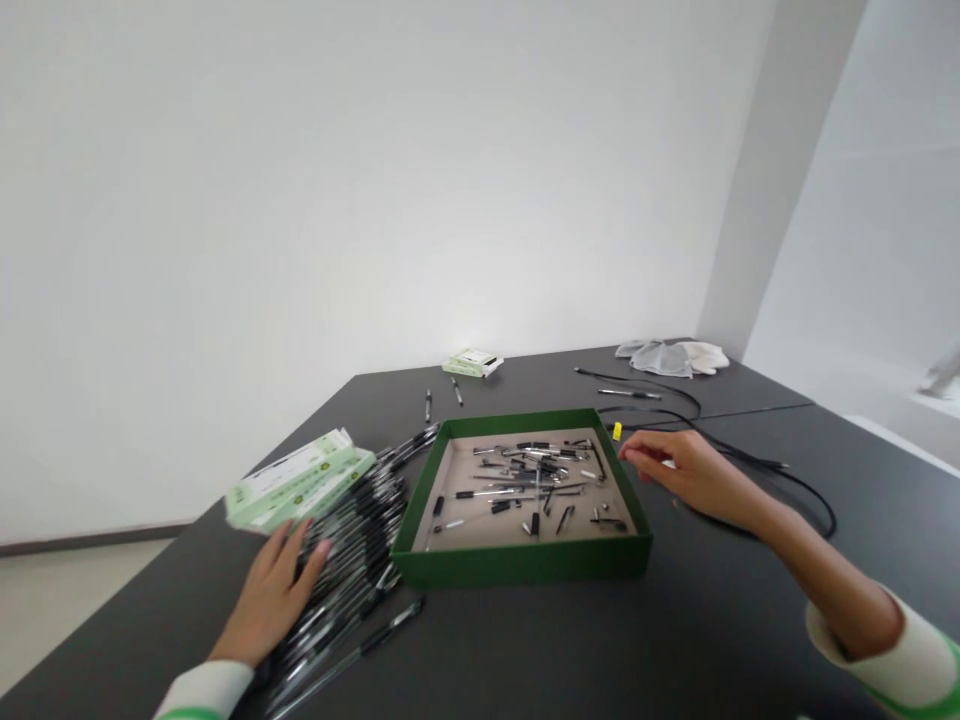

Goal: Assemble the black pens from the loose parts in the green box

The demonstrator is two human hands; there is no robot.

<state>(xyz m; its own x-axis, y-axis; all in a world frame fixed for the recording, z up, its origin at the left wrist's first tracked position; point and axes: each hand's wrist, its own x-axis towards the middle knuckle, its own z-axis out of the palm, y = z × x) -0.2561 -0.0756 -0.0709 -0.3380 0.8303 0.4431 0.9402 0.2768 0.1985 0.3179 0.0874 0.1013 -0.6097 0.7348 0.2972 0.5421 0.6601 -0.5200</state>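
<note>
My left hand [274, 595] lies with its fingers spread over the left side of a large heap of clear pens with black grips [352, 550]. Its fingertips are close to the near end of some green and white pen boxes [300, 480]. Just past the right wall of a shallow green box [525, 570], my right hand [686, 470] hovers with loosely bent fingers, the thumb apart from them, and no object visible in it. Inside that box lie loose pens and pen parts [532, 470], including black caps, scattered over the pale bottom.
Behind the right hand, a black cable [810, 490] curls across the dark table [525, 650]. A small yellow piece [616, 431] is beside the box. Farther back are single pens [630, 394], another pen box [471, 362] and white gloves [667, 357]. A white wall [450, 180] stands behind.
</note>
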